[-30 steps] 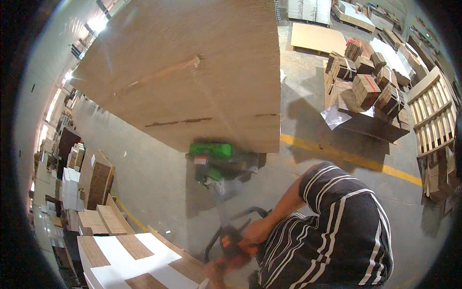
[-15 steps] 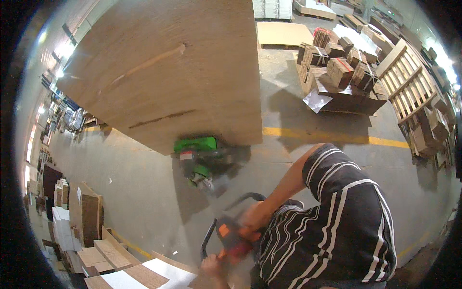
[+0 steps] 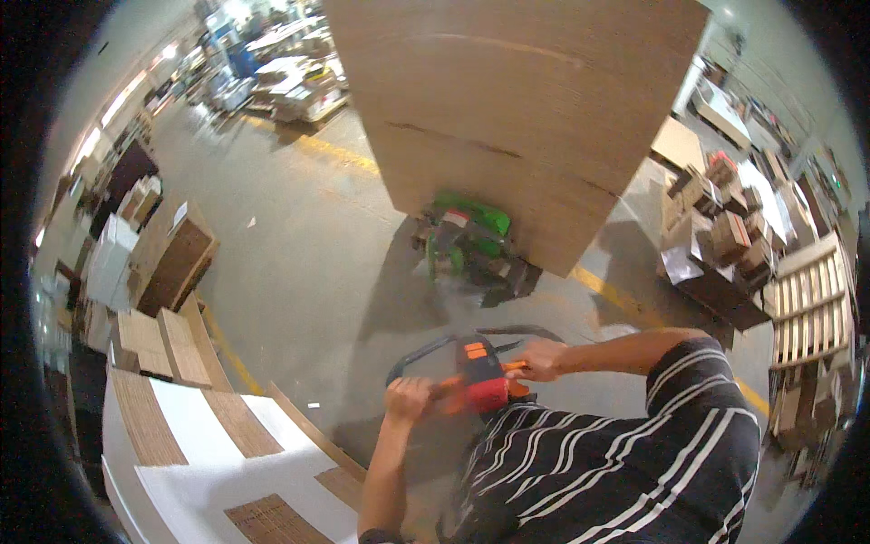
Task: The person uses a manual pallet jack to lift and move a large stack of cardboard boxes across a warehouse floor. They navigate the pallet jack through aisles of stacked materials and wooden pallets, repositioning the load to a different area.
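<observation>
An electric pallet truck with a green body (image 3: 489, 218) stands ahead of me, its control handle (image 3: 478, 358) reaching back to my waist. My left hand (image 3: 408, 399) is closed around the left grip of the handle, which is black, orange and red. On the opposite side, my right hand (image 3: 537, 360) wraps the orange right grip. A tall brown board-like load (image 3: 507, 118) rises just beyond the truck body and hides what lies behind it. Black guard bars curve out from the handle on both sides.
Stacks of white and brown cardboard (image 3: 195, 422) stand close on my left, with a large carton block (image 3: 172, 254) farther along. Tied cardboard bundles (image 3: 729, 236) sit at the right, beside a leaning wooden pallet (image 3: 811, 299). A yellow floor line (image 3: 612, 295) crosses beyond the truck.
The view has swung left, so the load, truck and bundles appear farther right. The handle now sits straighter before me, both hands still on it. More of the left-hand stacks shows.
</observation>
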Demonstrator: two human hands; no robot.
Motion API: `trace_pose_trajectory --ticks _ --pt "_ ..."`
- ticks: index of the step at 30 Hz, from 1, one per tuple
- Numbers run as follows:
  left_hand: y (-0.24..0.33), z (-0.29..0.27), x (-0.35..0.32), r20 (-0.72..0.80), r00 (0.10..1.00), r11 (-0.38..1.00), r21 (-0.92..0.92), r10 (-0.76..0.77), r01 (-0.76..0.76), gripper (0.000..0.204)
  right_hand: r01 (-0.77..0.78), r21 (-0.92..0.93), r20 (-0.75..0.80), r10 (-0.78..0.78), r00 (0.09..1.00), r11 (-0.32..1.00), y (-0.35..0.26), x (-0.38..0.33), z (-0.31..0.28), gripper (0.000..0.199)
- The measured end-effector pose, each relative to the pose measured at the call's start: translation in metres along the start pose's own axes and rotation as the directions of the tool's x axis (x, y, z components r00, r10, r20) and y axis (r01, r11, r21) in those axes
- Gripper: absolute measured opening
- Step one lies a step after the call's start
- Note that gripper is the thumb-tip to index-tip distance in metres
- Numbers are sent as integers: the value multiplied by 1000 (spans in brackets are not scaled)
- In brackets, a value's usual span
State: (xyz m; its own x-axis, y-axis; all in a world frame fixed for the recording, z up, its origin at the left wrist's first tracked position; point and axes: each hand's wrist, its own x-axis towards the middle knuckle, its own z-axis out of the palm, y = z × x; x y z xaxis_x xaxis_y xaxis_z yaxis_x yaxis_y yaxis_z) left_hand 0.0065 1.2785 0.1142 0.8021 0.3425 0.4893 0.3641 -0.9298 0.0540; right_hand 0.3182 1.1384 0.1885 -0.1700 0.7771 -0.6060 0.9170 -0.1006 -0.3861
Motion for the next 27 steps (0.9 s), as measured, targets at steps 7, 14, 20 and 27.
trace_pose_trajectory --ticks 7,14,20,27 --pt "-99 7 15 -26 994 994 -43 104 -105 5 -108 39 10 108 994 993 -34 59 -9 44" --pt "-214 4 46 -28 976 972 -96 215 -216 8 -221 207 -11 228 974 953 -97 117 -46 49" --pt "-312 1 93 -40 957 930 -228 287 -288 10 -189 378 -141 258 956 906 -137 175 -75 43" --pt "-377 16 135 -15 907 857 -320 421 -404 13 -210 433 -201 321 926 877 -158 215 -98 31"
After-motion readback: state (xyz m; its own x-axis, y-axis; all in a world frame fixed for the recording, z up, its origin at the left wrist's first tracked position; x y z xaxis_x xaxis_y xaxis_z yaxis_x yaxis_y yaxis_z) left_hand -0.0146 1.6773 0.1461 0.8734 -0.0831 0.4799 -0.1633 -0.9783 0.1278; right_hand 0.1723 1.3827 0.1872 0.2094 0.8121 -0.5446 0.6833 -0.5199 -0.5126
